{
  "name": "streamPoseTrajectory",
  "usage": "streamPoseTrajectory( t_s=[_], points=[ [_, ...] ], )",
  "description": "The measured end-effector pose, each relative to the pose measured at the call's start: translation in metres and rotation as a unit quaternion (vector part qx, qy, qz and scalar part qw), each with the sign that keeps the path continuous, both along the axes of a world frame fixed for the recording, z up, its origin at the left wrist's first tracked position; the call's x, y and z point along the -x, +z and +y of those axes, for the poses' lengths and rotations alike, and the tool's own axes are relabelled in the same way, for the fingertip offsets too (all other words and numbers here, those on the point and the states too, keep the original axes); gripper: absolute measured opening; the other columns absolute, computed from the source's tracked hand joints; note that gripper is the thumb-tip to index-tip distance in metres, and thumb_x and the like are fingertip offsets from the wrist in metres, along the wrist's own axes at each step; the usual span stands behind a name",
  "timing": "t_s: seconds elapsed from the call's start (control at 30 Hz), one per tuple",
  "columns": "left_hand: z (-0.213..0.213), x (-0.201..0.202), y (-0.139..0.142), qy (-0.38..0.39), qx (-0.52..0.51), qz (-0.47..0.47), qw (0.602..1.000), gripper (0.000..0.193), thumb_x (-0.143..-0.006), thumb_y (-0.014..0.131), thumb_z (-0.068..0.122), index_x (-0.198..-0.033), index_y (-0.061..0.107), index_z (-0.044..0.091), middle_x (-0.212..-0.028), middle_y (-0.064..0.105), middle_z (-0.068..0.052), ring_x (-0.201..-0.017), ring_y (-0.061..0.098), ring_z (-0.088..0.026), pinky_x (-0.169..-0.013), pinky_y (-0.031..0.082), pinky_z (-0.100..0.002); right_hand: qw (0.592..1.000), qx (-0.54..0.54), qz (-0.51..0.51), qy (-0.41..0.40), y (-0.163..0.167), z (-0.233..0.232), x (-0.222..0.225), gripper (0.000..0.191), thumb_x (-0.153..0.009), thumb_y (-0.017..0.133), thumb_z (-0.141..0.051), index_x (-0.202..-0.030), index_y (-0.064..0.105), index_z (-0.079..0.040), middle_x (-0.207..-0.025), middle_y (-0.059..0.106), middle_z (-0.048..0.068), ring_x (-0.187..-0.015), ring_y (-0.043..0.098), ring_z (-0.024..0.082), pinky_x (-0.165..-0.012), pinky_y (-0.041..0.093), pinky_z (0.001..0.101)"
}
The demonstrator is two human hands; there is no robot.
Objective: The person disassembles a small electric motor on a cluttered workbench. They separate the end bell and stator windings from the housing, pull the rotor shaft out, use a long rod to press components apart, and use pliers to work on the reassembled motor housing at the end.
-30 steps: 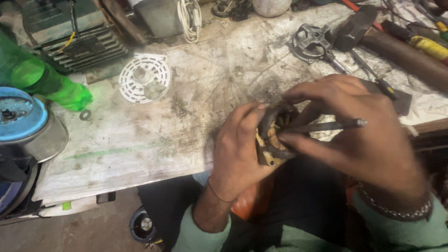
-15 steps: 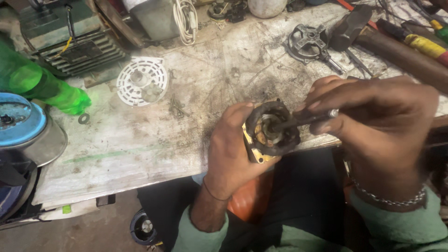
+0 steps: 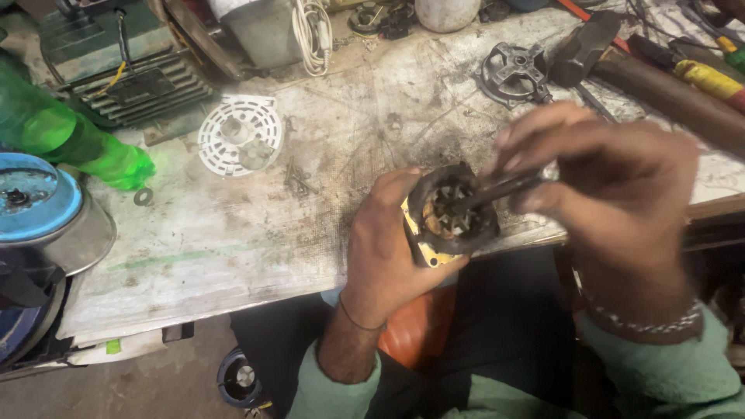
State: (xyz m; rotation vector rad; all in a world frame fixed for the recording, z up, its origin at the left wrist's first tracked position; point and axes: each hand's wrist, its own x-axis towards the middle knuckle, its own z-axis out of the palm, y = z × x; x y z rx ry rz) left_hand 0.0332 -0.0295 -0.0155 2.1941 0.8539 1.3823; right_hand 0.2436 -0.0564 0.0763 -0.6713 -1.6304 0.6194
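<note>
1. At nine o'clock we see a green plastic bottle point(image 3: 58, 140) lying on its side; whether anything is in it we cannot tell. Just below it sits a blue-lidded metal pot point(image 3: 35, 203), its lid shut.
2. Toward eleven o'clock a white round fan guard point(image 3: 239, 133) lies flat on the workbench point(image 3: 233, 233).
3. At centre our left hand point(image 3: 384, 248) wraps closed around a small motor stator point(image 3: 450, 217), held at the bench's near edge, its bore facing up.
4. Toward three o'clock our right hand point(image 3: 621, 186) pinches a dark metal rod point(image 3: 500, 188), its tip inside the bore.
5. At one o'clock a grey spoked housing point(image 3: 512, 71) rests near a hammer point(image 3: 621, 58).
</note>
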Motion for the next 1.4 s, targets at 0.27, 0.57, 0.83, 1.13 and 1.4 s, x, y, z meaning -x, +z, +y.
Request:
streamPoseTrajectory(
  t_s=[0.27, 0.57, 0.83, 1.13, 1.4],
  points=[
    [0.006, 0.005, 0.002, 0.004, 0.014, -0.028, 1.0, 0.096, -0.067, 0.1, 0.035, -0.135, 0.041, 0.002, -0.123, 0.068, -0.016, -0.11, 0.074, -0.029, -0.096, 0.059, -0.038, 0.83, 0.069, -0.36, -0.42, -0.02, 0.034, -0.095, 0.026, -0.098, 0.076, -0.008, -0.121, 0.071, 0.004, -0.107, 0.073, 0.021, -0.095, 0.073, 0.032, -0.086, 0.058, 0.0428],
    [0.012, 0.007, 0.002, -0.031, 0.084, -0.034, 0.995, 0.101, -0.067, 0.102, 0.033, -0.137, 0.036, 0.003, -0.126, 0.069, -0.016, -0.116, 0.074, -0.027, -0.1, 0.061, -0.038, 0.744, 0.139, -0.497, -0.425, -0.073, 0.068, -0.117, 0.03, -0.089, 0.085, -0.02, -0.116, 0.079, -0.007, -0.106, 0.075, 0.019, -0.096, 0.072, 0.037, -0.088, 0.057, 0.0492],
    [0.013, 0.012, 0.004, -0.06, 0.116, -0.058, 0.99, 0.108, -0.066, 0.102, 0.031, -0.144, 0.032, 0.002, -0.134, 0.065, -0.018, -0.125, 0.07, -0.03, -0.109, 0.057, -0.042, 0.707, 0.175, -0.519, -0.447, -0.081, 0.075, -0.126, 0.018, -0.096, 0.074, -0.012, -0.111, 0.078, -0.002, -0.101, 0.074, 0.024, -0.095, 0.071, 0.041, -0.091, 0.055, 0.0517],
    [0.013, 0.012, 0.005, -0.03, 0.119, -0.037, 0.992, 0.111, -0.063, 0.102, 0.031, -0.143, 0.033, 0.0, -0.134, 0.063, -0.018, -0.126, 0.067, -0.031, -0.109, 0.054, -0.044, 0.851, 0.118, -0.318, -0.402, -0.03, 0.042, -0.091, 0.018, -0.099, 0.066, 0.002, -0.117, 0.07, 0.003, -0.106, 0.073, 0.017, -0.095, 0.072, 0.027, -0.088, 0.057, 0.0408],
    [0.013, 0.012, 0.005, -0.022, 0.132, -0.027, 0.991, 0.112, -0.061, 0.102, 0.03, -0.143, 0.033, 0.001, -0.134, 0.059, -0.019, -0.126, 0.065, -0.032, -0.107, 0.055, -0.044, 0.979, 0.037, -0.068, -0.191, 0.002, -0.012, -0.029, 0.014, -0.111, 0.057, 0.013, -0.121, 0.061, 0.004, -0.113, 0.069, 0.012, -0.107, 0.07, 0.015, -0.101, 0.059, 0.0262]
  ],
)
